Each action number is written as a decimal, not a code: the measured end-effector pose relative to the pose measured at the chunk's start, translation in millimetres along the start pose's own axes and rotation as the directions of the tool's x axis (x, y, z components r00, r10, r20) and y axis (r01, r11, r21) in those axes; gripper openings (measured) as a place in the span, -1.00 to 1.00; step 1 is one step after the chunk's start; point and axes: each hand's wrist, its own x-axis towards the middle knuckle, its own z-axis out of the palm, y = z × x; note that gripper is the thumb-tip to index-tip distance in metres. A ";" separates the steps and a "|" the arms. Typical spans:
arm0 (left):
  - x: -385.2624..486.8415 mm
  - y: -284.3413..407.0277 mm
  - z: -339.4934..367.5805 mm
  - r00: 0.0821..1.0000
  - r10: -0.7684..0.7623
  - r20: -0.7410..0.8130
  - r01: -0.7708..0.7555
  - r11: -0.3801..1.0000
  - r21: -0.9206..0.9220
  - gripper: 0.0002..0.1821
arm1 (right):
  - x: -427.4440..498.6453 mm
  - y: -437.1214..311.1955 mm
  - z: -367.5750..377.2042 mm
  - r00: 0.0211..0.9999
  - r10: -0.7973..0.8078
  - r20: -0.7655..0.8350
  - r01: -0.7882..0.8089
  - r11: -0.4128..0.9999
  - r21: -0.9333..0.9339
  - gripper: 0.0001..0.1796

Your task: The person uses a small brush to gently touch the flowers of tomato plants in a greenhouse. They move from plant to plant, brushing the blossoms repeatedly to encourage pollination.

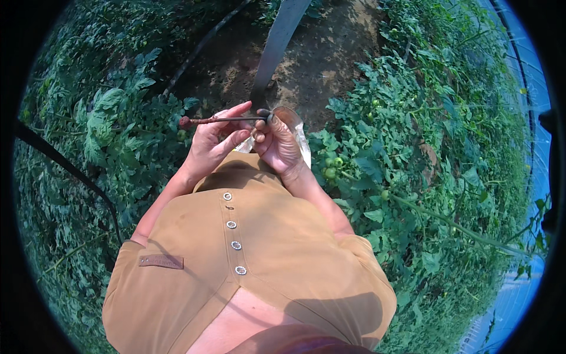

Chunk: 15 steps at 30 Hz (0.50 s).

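Observation:
In my right hand (284, 141) is a thin dark rod (239, 118), pinched near its end between thumb and dirty fingertips. The rod lies roughly level and runs left past my left hand (216, 132). Its far end has a reddish wrapping and a rounded, rough red tip (185, 122). My left hand's thumb and fingers are apart around the rod's middle; whether they touch it cannot be told. Just beyond my right hand a round brownish container or cup (288, 116) shows in part, with whitish material (304, 144) along its side.
Dense tomato plants (380, 150) with green tomatoes (330, 168) stand on both sides. A grey strip (278, 44) rises ahead over the bare soil path (327, 62). A dark hose or cable (70, 163) curves at left. Blue plastic sheeting (537, 168) borders the right.

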 end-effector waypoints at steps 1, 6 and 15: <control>17.1 -4.0 -3.0 0.994 -0.087 0.062 0.089 0.996 -0.026 -0.57 | 6.8 -11.0 -3.5 0.998 -0.046 -0.048 0.047 0.998 0.034 -0.75; 126.2 -19.2 -14.9 0.996 -0.012 0.091 0.002 0.994 0.111 -0.81 | 26.9 -85.3 -28.7 0.967 -0.242 -0.084 0.254 0.948 0.192 -0.79; 318.0 -13.2 2.6 0.976 0.079 0.203 -0.108 0.985 0.137 -0.78 | 65.2 -222.7 -33.4 0.836 -0.530 -0.144 0.543 0.759 0.360 -0.72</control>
